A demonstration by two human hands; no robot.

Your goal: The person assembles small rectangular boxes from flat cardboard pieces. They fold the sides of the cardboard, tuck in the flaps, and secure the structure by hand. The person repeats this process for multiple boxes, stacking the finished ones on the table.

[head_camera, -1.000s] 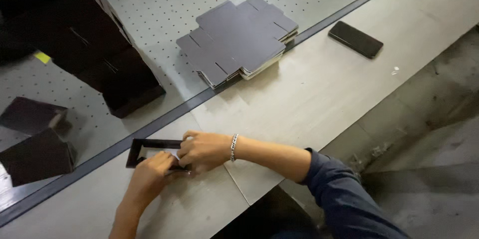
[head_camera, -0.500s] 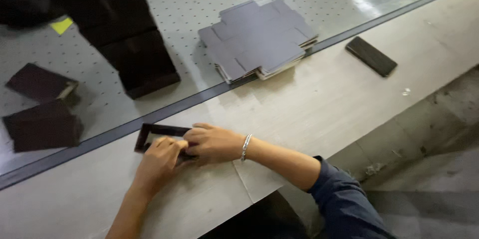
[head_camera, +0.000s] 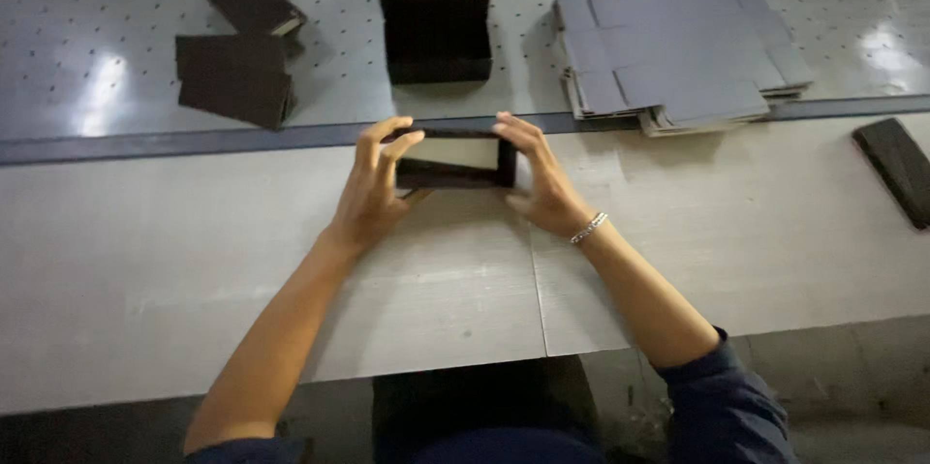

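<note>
A small black open box frame (head_camera: 453, 173) is held between both hands over the pale worktable (head_camera: 194, 261). My left hand (head_camera: 373, 188) grips its left end, thumb and fingers wrapped round the edge. My right hand (head_camera: 542, 178), with a bracelet on the wrist, grips its right end. The frame's hollow middle shows the table through it.
A stack of flat grey die-cut box blanks (head_camera: 678, 47) lies at the back right. A tall pile of black boxes (head_camera: 436, 9) stands behind the hands. Two dark boxes (head_camera: 237, 57) lie at the back left. A dark flat object (head_camera: 896, 169) rests at the right. A dark strip (head_camera: 194, 139) crosses the table.
The view has swung so the table now runs level. Both hands have shifted from pressing the black frame down on the table to holding it at its two ends.
</note>
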